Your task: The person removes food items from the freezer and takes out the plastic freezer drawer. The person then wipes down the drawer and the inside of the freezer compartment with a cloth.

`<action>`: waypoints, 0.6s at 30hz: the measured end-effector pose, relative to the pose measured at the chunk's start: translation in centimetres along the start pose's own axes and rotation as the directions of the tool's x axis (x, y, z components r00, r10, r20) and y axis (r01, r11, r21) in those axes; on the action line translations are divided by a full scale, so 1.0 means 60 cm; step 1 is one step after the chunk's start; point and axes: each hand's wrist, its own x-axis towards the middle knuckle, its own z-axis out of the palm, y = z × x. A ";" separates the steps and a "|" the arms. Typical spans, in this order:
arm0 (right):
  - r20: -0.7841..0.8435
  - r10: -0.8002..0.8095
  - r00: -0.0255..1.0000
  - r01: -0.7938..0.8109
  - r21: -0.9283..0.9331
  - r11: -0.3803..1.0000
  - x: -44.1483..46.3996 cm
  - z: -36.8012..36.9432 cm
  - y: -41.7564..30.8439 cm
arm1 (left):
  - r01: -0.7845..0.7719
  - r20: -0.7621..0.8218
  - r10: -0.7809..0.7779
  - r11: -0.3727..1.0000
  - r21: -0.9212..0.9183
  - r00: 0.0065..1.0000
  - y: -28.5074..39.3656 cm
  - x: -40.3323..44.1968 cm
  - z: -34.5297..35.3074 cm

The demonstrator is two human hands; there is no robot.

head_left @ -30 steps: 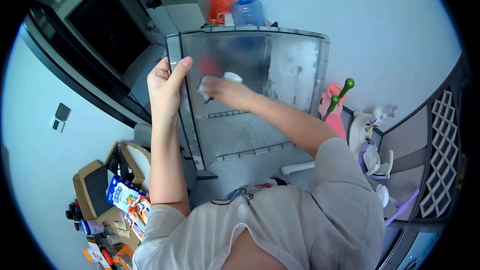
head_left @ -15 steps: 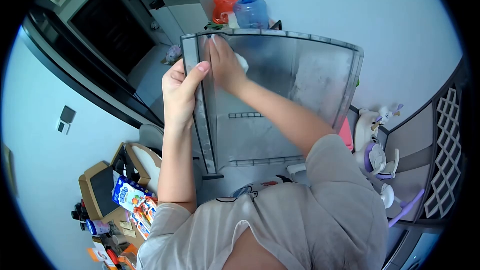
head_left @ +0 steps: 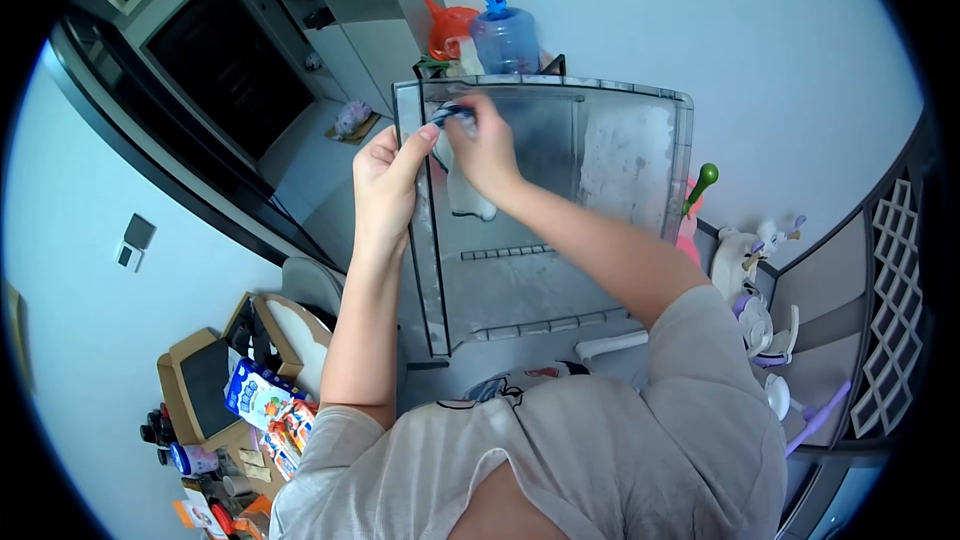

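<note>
A large translucent grey plastic bin [head_left: 540, 285] with a ribbed rim stands tilted up in front of me, cloudy white marks on its right part. My left hand [head_left: 388, 172] is closed around its left edge, thumb on the near side. Inside the upper left corner, my right hand [head_left: 482, 152] is bunched on a white cloth [head_left: 468, 198] with a dark edge. The cloth hangs below the fingers against the plastic. Motion smears the right fingertips slightly.
Behind the bin are a blue water jug [head_left: 504, 40] and a red plastic bag [head_left: 452, 28]. At lower left, an open cardboard box [head_left: 198, 380] and snack packs [head_left: 290, 430] crowd a table. A white and purple toy [head_left: 755, 320] stands right, near a lattice panel [head_left: 885, 310].
My right hand has gone from flat fingers at the corner to a bunched grip, with more cloth showing. The bin and my left hand have shifted slightly; the bin's right edge has moved left.
</note>
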 end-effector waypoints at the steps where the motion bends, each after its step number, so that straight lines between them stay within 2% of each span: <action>1: -0.068 0.094 0.993 -0.078 0.209 0.975 -0.012 -0.003 -0.019 | 0.007 -0.011 -0.007 1.000 0.015 1.000 -0.007 0.004 -0.007; 4: -0.311 -0.201 0.929 0.331 0.453 0.828 -0.050 0.016 -0.067 | 0.000 -0.038 -0.002 0.999 -0.040 0.999 -0.019 0.012 0.005; 5: -0.344 -0.414 0.843 0.507 0.249 0.826 -0.042 0.014 -0.079 | -0.017 -0.049 0.014 0.998 -0.061 0.999 -0.014 0.010 0.015; 6: -0.342 -0.484 0.805 0.542 0.093 0.835 -0.030 0.006 -0.092 | -0.034 -0.061 0.029 0.996 -0.080 0.998 -0.008 0.007 0.023; 8: -0.313 -0.450 0.836 0.476 0.005 0.880 -0.013 0.012 -0.067 | -0.019 -0.035 0.017 0.999 -0.049 0.999 0.002 0.003 0.025; 9: -0.280 -0.332 0.901 0.353 0.029 0.935 -0.011 0.025 -0.042 | -0.016 -0.005 0.016 0.999 -0.039 1.000 0.006 0.003 0.020; 10: -0.274 -0.251 0.928 0.244 -0.060 0.968 -0.009 0.040 0.008 | -0.012 0.022 0.012 1.000 -0.027 1.000 0.009 -0.001 0.017; 12: -0.232 -0.226 0.946 0.192 -0.159 0.968 -0.002 0.036 0.046 | -0.024 0.052 0.025 1.000 -0.012 0.998 0.016 -0.005 0.020; 15: -0.206 0.168 0.964 -0.172 0.001 0.985 0.028 0.047 0.066 | 0.015 0.014 -0.014 0.998 -0.059 1.000 0.013 -0.001 0.023; 16: -0.191 0.292 0.937 -0.236 0.269 0.934 0.029 0.045 0.062 | 0.024 0.003 -0.024 0.997 -0.075 1.000 0.009 0.001 0.022; 17: -0.145 0.407 0.902 -0.282 0.515 0.809 0.030 0.042 0.058 | 0.034 -0.008 -0.035 0.995 -0.091 0.999 0.004 0.003 0.021; 18: -0.071 0.502 0.862 -0.304 0.721 0.623 0.028 0.037 0.040 | 0.041 -0.019 -0.044 0.993 -0.110 0.999 -0.002 0.003 0.020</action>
